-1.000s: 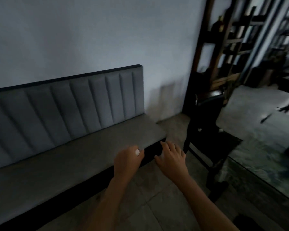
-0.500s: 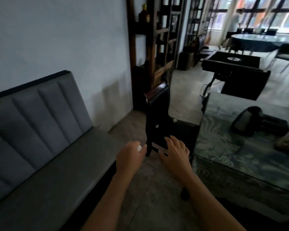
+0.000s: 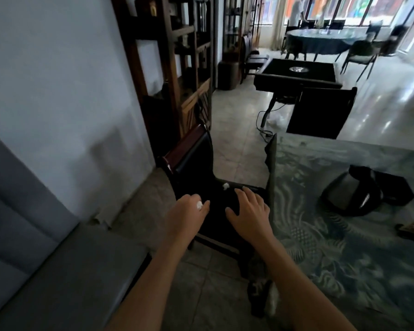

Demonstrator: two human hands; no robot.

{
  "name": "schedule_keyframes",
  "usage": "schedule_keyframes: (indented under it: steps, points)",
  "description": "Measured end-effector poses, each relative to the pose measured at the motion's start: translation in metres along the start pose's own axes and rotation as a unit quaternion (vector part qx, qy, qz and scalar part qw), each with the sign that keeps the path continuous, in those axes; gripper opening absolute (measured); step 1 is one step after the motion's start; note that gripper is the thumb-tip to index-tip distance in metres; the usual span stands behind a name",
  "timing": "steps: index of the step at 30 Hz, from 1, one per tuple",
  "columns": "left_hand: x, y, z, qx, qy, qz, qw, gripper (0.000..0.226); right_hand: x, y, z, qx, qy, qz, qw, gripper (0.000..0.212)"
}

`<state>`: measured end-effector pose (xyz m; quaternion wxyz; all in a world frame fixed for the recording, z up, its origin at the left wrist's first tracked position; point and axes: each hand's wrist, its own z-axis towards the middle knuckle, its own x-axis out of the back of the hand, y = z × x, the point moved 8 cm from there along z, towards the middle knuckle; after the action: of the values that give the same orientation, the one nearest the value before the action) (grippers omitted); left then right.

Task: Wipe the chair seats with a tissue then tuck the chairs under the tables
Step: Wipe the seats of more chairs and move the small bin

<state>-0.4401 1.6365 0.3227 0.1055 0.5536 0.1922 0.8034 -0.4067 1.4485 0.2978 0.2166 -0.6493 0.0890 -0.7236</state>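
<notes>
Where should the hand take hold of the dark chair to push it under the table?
Grip the top rail of the dark chair backrest, coming from the wall side: the backrest faces away from the table, so a push there likely slides the seat under.

Both forearms bare to the hands [image 3: 247, 217], sleeveless.

Pale tiled floor [image 3: 237, 130] carried a dark wooden chair [image 3: 201, 168] at centre and grey padded bench [image 3: 58, 271] at 8 o'clock. Green patterned-cloth table [image 3: 344, 259] at 4 o'clock held a dark rounded object [image 3: 351, 194].
</notes>
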Motion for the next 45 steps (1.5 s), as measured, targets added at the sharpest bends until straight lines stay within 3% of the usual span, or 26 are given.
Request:
schedule_keyframes:
  steps: [12, 25, 34, 45]
  points:
    - [-0.084, -0.028, 0.199, -0.001, -0.058, -0.011, 0.998, 0.038, -0.046, 0.025, 0.19, -0.036, 0.0, 0.007, 0.999, 0.063]
    - [-0.204, -0.048, 0.418, -0.034, -0.158, -0.057, 0.985, 0.033, -0.102, 0.063, 0.401, -0.132, -0.035, 0.001, 0.991, 0.063]
    - [-0.299, -0.067, 0.467, 0.02, -0.209, -0.066, 0.975, 0.032, -0.176, 0.105, 0.483, -0.139, -0.09, 0.005, 0.986, 0.063]
    - [-0.446, -0.128, 0.461, 0.113, -0.243, -0.063, 0.961, 0.024, -0.326, 0.191, 0.502, -0.17, -0.196, 0.03, 0.965, 0.065]
